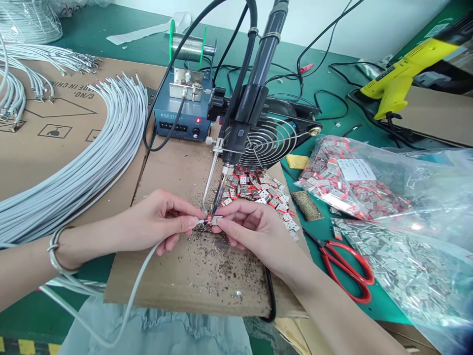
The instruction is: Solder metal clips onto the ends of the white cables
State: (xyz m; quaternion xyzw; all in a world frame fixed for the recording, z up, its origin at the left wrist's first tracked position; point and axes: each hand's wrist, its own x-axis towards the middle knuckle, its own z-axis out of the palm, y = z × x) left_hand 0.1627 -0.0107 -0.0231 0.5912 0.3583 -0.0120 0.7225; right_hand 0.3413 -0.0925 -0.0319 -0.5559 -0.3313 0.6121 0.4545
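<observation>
My left hand point(170, 222) pinches the end of a white cable point(138, 281), whose length loops down toward my lap. Between the fingertips of my right hand point(247, 227) is a small USB connector point(216, 220) with a metal shell and a red-orange part. The cable's end meets the connector under the tip of a soldering iron point(220, 195), which is fixed in a stand. Beside the iron, a bent metal solder feed tube point(209, 182) comes down to the same spot. Fingers partly hide the joint.
Loose USB connectors point(273, 195) lie behind my right hand. A blue solder feeder point(181, 118) and a fan point(266, 140) stand behind. Bundled white cables point(111, 143) fill the left. At right are red-handled scissors point(347, 268), bags of parts point(406, 266) and a yellow heat gun point(402, 79).
</observation>
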